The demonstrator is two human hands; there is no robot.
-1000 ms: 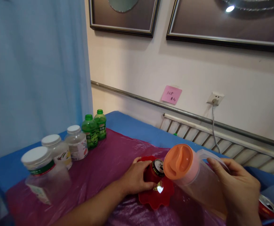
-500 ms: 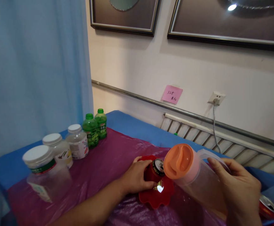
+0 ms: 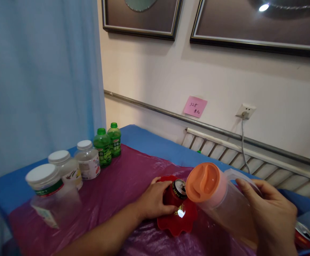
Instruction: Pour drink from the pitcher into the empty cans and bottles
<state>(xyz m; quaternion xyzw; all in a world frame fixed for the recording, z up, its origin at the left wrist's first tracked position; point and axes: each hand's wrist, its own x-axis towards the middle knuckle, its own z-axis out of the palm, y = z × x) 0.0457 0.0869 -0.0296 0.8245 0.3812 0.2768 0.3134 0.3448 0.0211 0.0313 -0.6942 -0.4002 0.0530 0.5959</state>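
Note:
A red can [image 3: 174, 195] with a silver top stands over a red scalloped dish [image 3: 180, 222], and my left hand [image 3: 156, 201] is wrapped round it. My right hand [image 3: 271, 209] grips the handle of a translucent pitcher [image 3: 231, 213]. The pitcher is tilted to the left, and its orange lid [image 3: 205, 182] is right beside the can's top. Whether any liquid passes between them cannot be made out. The can's base is hidden behind my fingers and the dish.
White-lidded jars [image 3: 45, 185] and two green bottles [image 3: 102, 147] line the left side of the purple plastic sheet [image 3: 133, 170]. Another red can [image 3: 304, 236] is at the right edge. A radiator [image 3: 224, 153] and a plugged-in cable [image 3: 242, 142] are behind.
My right hand and the pitcher have shifted very slightly to the right. My left hand keeps its hold on the can.

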